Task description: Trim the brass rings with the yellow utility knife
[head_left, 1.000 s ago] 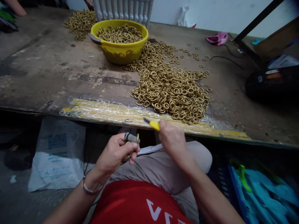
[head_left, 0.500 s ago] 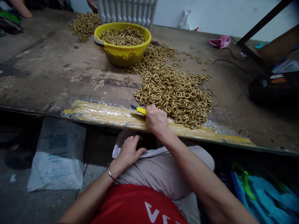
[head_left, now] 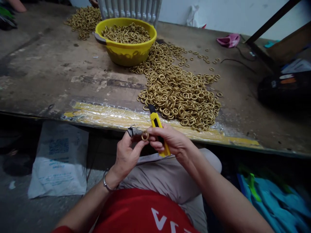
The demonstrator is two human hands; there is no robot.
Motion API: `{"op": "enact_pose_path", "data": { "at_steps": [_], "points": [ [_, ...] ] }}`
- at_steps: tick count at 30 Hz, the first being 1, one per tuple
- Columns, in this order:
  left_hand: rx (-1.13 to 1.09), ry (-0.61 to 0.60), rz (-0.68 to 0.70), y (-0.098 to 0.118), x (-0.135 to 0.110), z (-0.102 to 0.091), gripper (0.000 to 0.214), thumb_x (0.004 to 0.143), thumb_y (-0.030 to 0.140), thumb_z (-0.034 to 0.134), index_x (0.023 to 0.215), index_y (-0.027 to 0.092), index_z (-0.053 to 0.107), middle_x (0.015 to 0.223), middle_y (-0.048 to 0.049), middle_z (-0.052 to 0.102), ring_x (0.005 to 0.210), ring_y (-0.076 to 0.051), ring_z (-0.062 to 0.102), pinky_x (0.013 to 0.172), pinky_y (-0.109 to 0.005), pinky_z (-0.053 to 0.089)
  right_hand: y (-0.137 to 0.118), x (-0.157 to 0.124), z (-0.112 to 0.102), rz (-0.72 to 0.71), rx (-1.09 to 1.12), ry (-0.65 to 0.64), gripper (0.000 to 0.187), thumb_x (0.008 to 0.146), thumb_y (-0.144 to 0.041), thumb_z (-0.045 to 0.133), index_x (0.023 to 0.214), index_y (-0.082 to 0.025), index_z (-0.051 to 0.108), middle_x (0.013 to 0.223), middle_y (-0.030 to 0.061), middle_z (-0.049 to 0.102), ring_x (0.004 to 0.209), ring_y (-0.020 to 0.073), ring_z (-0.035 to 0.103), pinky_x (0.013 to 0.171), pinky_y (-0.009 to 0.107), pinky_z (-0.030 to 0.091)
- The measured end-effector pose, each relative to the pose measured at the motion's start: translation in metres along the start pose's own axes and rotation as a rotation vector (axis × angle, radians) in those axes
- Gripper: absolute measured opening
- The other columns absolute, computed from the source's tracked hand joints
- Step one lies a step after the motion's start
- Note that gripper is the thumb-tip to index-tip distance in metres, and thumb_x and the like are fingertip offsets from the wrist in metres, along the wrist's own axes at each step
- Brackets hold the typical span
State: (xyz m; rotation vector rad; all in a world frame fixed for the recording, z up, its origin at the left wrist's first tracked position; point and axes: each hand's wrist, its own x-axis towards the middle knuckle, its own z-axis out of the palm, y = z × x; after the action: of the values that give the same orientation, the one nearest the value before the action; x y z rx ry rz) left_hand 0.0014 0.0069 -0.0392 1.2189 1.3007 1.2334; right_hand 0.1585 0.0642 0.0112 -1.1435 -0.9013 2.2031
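At bench (head_left: 48, 74), pinches ring (head_left: 145, 136) in left hand (head_left: 126, 156), grips knife (head_left: 153, 116) in right hand (head_left: 175, 139), with heap (head_left: 179, 92) loose, bowl (head_left: 128, 54) filled, completion unclear.

One yellow knife (head_left: 155, 118), one basin (head_left: 128, 53), two tabletop ring heaps (head_left: 179, 94), one printed bag (head_left: 59, 165)

Head-worn view (fairly close) looks forward, down.

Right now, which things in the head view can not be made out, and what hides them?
- Knife, part of its handle: head view, covered by the right hand.
- Bowl, inside bottom: head view, buried under rings.
- Shirt, end of its lettering: head view, cut off by the bottom edge.
- White bag, small print: head view, too small and blurred.
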Motion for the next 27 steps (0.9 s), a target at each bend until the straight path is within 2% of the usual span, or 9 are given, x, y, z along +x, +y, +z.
{"op": "enact_pose_path", "data": {
  "at_steps": [4, 8, 12, 14, 16, 19, 23, 25, 27],
  "points": [
    [0.055, 0.013, 0.000, 0.001, -0.005, -0.002, 0.019, 0.081, 0.023, 0.072, 0.099, 0.018, 0.069, 0.099, -0.0069, 0.075, 0.091, -0.021, 0.070, 0.086, -0.029, 0.053, 0.012, -0.007, -0.002, 0.069, 0.196, -0.027, 0.029, 0.069, -0.031, 0.075, 0.072, -0.017, 0.050, 0.054, -0.0084, 0.048, 0.037, 0.0014, 0.033, 0.034, 0.014, 0.023],
    [0.133, -0.033, 0.085, 0.008, -0.008, -0.007, 0.020, 0.076, 0.020, 0.077, 0.095, 0.020, 0.073, 0.093, -0.0059, 0.075, 0.087, -0.021, 0.069, 0.085, -0.030, 0.052, 0.017, -0.009, -0.003, 0.092, 0.236, -0.032, 0.027, 0.071, -0.031, 0.074, 0.072, -0.015, 0.052, 0.054, -0.0080, 0.048, 0.037, 0.0009, 0.034, 0.033, 0.013, 0.023],
    [0.262, -0.082, 0.174, 0.019, -0.007, -0.009, 0.008, 0.080, 0.021, 0.073, 0.088, 0.019, 0.075, 0.086, -0.0055, 0.074, 0.081, -0.019, 0.067, 0.080, -0.028, 0.051, 0.020, -0.011, -0.002, 0.079, 0.222, 0.022, 0.033, 0.066, -0.033, 0.077, 0.067, -0.016, 0.049, 0.054, -0.0077, 0.049, 0.037, 0.0016, 0.035, 0.034, 0.015, 0.023],
    [0.251, -0.094, 0.111, 0.022, -0.006, -0.008, 0.009, 0.080, 0.023, 0.073, 0.088, 0.018, 0.075, 0.085, -0.0051, 0.074, 0.077, -0.018, 0.066, 0.076, -0.028, 0.052, 0.021, -0.013, -0.001, 0.053, 0.176, 0.062, 0.034, 0.066, -0.036, 0.077, 0.067, -0.017, 0.048, 0.053, -0.0080, 0.047, 0.037, 0.0021, 0.034, 0.034, 0.016, 0.023],
    [0.146, -0.138, -0.033, 0.023, -0.004, -0.007, 0.010, 0.079, 0.024, 0.073, 0.086, 0.017, 0.074, 0.078, -0.0043, 0.072, 0.070, -0.017, 0.065, 0.068, -0.027, 0.052, 0.022, -0.016, 0.000, 0.020, 0.099, 0.104, 0.035, 0.068, -0.040, 0.076, 0.067, -0.018, 0.049, 0.053, -0.0082, 0.045, 0.037, 0.0029, 0.033, 0.035, 0.018, 0.023],
    [-0.100, -0.224, -0.219, 0.021, -0.002, -0.007, 0.013, 0.081, 0.027, 0.071, 0.082, 0.014, 0.072, 0.067, -0.0027, 0.068, 0.060, -0.015, 0.063, 0.061, -0.026, 0.053, 0.026, -0.024, -0.001, -0.098, -0.163, 0.173, 0.034, 0.078, -0.046, 0.065, 0.068, -0.019, 0.049, 0.054, -0.0073, 0.043, 0.041, 0.0052, 0.033, 0.039, 0.020, 0.024],
    [-0.369, -0.241, -0.291, 0.016, -0.002, -0.008, 0.016, 0.083, 0.030, 0.070, 0.085, 0.014, 0.070, 0.075, -0.0031, 0.067, 0.065, -0.015, 0.062, 0.064, -0.029, 0.055, 0.035, -0.041, -0.002, -0.442, -0.906, 0.391, 0.019, 0.088, -0.027, 0.053, 0.070, -0.019, 0.052, 0.065, -0.0014, 0.052, 0.059, 0.0110, 0.045, 0.057, 0.024, 0.033],
    [-0.412, -0.258, -0.290, 0.015, -0.002, -0.007, 0.015, 0.084, 0.030, 0.069, 0.086, 0.015, 0.070, 0.076, -0.0026, 0.066, 0.065, -0.014, 0.061, 0.064, -0.028, 0.055, 0.040, -0.047, -0.002, -0.485, -1.186, 0.451, 0.009, 0.084, -0.014, 0.051, 0.077, -0.018, 0.055, 0.075, 0.0018, 0.060, 0.067, 0.0138, 0.051, 0.063, 0.026, 0.035],
    [-0.399, -0.272, -0.255, 0.016, -0.001, -0.007, 0.015, 0.085, 0.030, 0.068, 0.085, 0.015, 0.070, 0.073, -0.0018, 0.064, 0.064, -0.013, 0.059, 0.063, -0.026, 0.053, 0.044, -0.051, -0.001, -0.447, -1.328, 0.466, 0.012, 0.082, -0.008, 0.051, 0.084, -0.018, 0.058, 0.081, 0.0031, 0.063, 0.071, 0.0156, 0.056, 0.064, 0.026, 0.035]
  ]
}}
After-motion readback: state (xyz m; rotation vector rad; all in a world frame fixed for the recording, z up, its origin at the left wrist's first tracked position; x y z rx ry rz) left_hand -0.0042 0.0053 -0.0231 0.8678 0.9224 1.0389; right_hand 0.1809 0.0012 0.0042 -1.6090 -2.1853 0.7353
